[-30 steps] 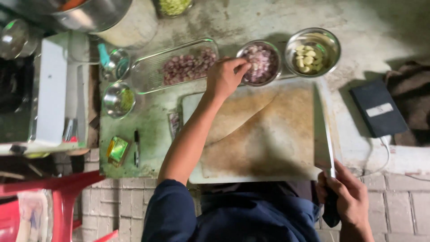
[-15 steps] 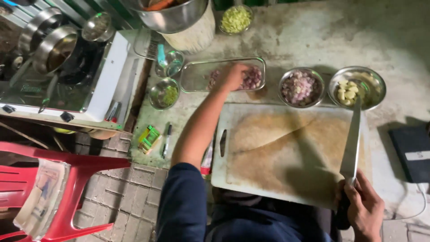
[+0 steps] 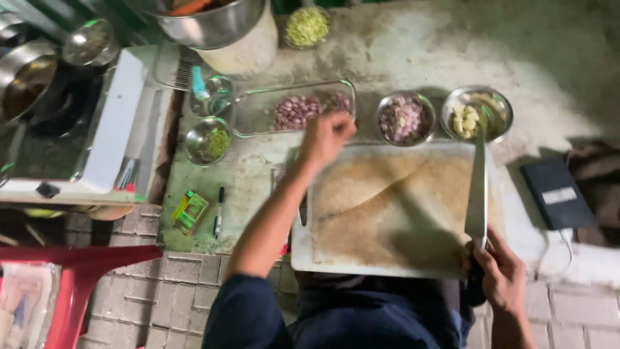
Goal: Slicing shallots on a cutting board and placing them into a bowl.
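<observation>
Dim, soft, slightly motion-blurred view, brightest on the pale counter [image 3: 413, 52] upper right, corners falling dark

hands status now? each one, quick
Left hand: closed in a loose fist at the glass tray; contents cannot be told.
Right hand: grip closed on the knife.

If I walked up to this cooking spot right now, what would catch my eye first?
Probably the long knife that the right hand holds by its handle, blade lying over the big stained cutting board. Next, the left hand, closed and raised at the board's far edge beside a glass dish of reddish shallots. Two small metal bowls of chopped bits sit just behind the board.
</observation>
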